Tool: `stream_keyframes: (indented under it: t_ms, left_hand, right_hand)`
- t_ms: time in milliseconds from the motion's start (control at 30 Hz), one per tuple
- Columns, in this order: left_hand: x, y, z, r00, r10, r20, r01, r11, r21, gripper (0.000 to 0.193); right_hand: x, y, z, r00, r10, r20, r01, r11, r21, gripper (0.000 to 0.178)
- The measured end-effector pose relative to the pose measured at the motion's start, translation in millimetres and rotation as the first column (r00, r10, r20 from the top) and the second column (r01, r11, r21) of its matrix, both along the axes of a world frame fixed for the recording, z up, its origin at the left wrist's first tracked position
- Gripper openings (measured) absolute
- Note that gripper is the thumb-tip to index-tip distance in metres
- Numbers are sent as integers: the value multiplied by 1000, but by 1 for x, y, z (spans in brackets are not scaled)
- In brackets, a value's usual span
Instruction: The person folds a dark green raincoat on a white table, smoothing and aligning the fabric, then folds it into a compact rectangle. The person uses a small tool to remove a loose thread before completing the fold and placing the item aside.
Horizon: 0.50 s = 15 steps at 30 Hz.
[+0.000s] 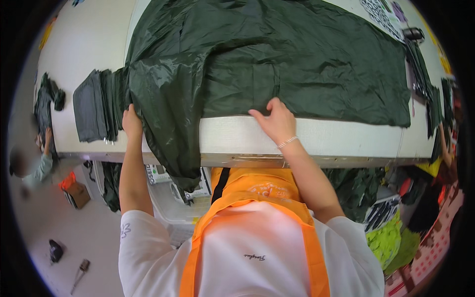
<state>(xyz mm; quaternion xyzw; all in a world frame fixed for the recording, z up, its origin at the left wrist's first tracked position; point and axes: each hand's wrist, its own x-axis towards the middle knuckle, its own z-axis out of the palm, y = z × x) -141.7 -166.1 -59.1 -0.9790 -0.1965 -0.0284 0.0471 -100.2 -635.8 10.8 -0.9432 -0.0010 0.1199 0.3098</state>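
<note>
Head view: two hands at a dark green fabric piece (316, 74) spread across the surface (237, 136) around 12 o'clock.
The left hand (131, 123), between 9 and 10 o'clock, touches the fabric's left edge, its fingertips partly hidden, so I cannot tell whether it pinches; the right hand (278, 123), at 2, touches the near edge, thumb spread from fingers. Folded dark green pieces (91, 106) lie just beyond the left hand, toward 9; a fabric end hangs over the surface's edge toward 8.
</note>
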Motion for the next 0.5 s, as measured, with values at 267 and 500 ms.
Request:
stream_keyframes:
  t_ms: [267, 500]
  left_hand:
    - [-9, 31, -46, 992, -52, 116, 53, 999, -2, 32]
    - [-11, 39, -45, 986, -121, 115, 121, 993, 4, 29]
  right_hand:
    - [-23, 7, -56, 879, -476, -34, 459, 824, 332, 24]
    - [-22, 32, -29, 476, -602, -641, 595, -316, 739, 19]
